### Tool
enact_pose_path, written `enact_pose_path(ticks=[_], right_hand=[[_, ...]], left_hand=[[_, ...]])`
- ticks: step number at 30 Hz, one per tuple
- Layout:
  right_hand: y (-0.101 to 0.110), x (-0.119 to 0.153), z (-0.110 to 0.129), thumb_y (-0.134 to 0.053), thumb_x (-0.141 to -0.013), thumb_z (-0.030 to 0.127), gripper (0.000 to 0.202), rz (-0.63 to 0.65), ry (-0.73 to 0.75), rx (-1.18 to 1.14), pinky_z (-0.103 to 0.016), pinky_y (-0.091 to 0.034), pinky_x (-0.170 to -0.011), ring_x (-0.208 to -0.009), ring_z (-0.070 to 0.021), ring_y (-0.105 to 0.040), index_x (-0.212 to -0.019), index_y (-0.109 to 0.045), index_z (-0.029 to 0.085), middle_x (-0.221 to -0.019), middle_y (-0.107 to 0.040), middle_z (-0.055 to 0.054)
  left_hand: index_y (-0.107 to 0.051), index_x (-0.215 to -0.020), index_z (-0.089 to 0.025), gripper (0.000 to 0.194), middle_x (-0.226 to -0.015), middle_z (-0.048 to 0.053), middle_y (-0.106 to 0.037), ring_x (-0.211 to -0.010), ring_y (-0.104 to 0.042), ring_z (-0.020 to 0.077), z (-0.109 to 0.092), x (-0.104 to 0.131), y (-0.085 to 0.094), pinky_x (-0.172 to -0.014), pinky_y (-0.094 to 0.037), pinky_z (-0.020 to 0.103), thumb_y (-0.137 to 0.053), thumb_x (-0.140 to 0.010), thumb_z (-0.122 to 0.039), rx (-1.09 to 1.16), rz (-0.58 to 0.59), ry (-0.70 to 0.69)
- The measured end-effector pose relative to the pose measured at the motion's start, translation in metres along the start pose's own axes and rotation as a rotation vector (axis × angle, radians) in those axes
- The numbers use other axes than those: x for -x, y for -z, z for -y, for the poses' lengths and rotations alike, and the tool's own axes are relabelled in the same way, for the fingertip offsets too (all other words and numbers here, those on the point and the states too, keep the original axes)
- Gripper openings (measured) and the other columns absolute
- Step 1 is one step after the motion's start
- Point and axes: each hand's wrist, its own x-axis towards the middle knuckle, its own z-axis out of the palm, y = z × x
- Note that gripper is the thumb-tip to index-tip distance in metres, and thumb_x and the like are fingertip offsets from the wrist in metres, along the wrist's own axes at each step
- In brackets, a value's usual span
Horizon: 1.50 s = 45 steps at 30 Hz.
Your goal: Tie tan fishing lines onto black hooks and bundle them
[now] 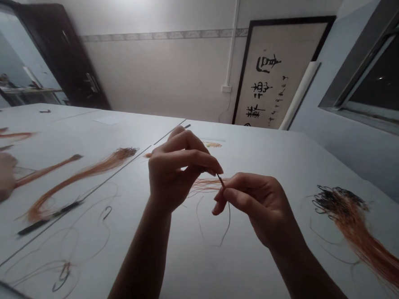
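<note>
My left hand (pixel 181 166) is closed, thumb and index finger pinching one end of a thin dark fishing hook (pixel 220 180). My right hand (pixel 255 200) pinches the other end, just below and to the right. Only the straight part shows between the fingertips; any bend is hidden by them. From under my right fingers a thin dark line (pixel 229 221) hangs down in a curve. Behind the hands, loose orange strands (pixel 206 184) spread across the white table (pixel 205 271).
Bundles of orange line with dark hooks lie at right (pixel 341 203) and left (pixel 125 153). Nearer left are a single hook (pixel 107 212), a tangled hook and line (pixel 64 274), and a dark tool (pixel 34 227). Another person's hand (pixel 0 175) is at the far left.
</note>
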Motion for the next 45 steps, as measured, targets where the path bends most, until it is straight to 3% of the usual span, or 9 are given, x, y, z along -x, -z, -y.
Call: enact_pose_path(ticks=[7, 14, 26, 31, 38, 45], right_hand=[[0.002, 0.001, 0.002, -0.067, -0.086, 0.016, 0.012, -0.06, 0.074, 0.201, -0.026, -0.049, -0.069, -0.071, -0.0133, -0.064, -0.077, -0.074, 0.018, -0.072, -0.07, -0.001], [0.003, 0.001, 0.002, -0.067, -0.087, 0.017, 0.01, -0.056, 0.079, 0.203, -0.024, -0.049, -0.068, -0.069, -0.0113, -0.064, -0.079, -0.073, 0.018, -0.071, -0.071, 0.0], [0.002, -0.003, -0.006, -0.068, -0.089, 0.022, 0.011, -0.097, 0.117, 0.183, -0.025, -0.054, -0.068, -0.068, -0.012, -0.066, -0.08, -0.073, 0.018, -0.071, -0.07, 0.0], [0.002, -0.003, -0.007, -0.069, -0.089, 0.025, 0.009, -0.098, 0.114, 0.157, -0.028, -0.057, -0.068, -0.07, -0.0137, -0.068, -0.083, -0.074, 0.019, -0.075, -0.071, -0.001], [0.003, 0.0, -0.005, -0.069, -0.089, 0.025, 0.007, -0.103, 0.115, 0.159, -0.028, -0.058, -0.068, -0.071, -0.0136, -0.068, -0.084, -0.073, 0.021, -0.079, -0.072, 0.001], [0.003, -0.005, -0.007, -0.068, -0.089, 0.026, 0.01, -0.1, 0.094, 0.161, -0.028, -0.057, -0.069, -0.072, -0.0137, -0.068, -0.083, -0.073, 0.019, -0.078, -0.071, 0.0]], left_hand=[[-0.072, -0.068, -0.021, 0.02, -0.064, 0.0, -0.05, -0.061, -0.051, 0.0083, 0.004, 0.0, -0.003, -0.055, -0.044, 0.023, -0.068, -0.084, -0.009, 0.169, 0.039, 0.013], [-0.076, -0.081, -0.024, 0.012, -0.078, 0.003, -0.059, -0.076, -0.058, 0.0141, 0.001, -0.004, 0.003, -0.066, -0.048, 0.028, -0.073, -0.081, -0.012, 0.314, 0.172, 0.154], [-0.075, -0.096, -0.021, 0.011, -0.095, 0.003, -0.073, -0.093, -0.066, 0.0151, -0.017, -0.003, 0.003, -0.083, -0.054, 0.031, -0.071, -0.085, -0.021, 0.091, 0.185, 0.31], [-0.075, -0.099, -0.021, 0.017, -0.097, 0.001, -0.073, -0.095, -0.067, 0.0136, -0.025, -0.002, 0.007, -0.088, -0.055, 0.027, -0.075, -0.083, -0.022, 0.024, 0.205, 0.305], [-0.074, -0.1, -0.024, 0.016, -0.1, -0.001, -0.074, -0.1, -0.067, 0.0151, -0.023, -0.002, 0.007, -0.097, -0.052, 0.031, -0.073, -0.084, -0.022, 0.058, 0.246, 0.346], [-0.073, -0.09, -0.024, 0.004, -0.093, -0.002, -0.074, -0.092, -0.069, 0.0145, -0.014, -0.001, 0.005, -0.085, -0.055, 0.027, -0.071, -0.086, -0.024, 0.138, 0.259, 0.418]])
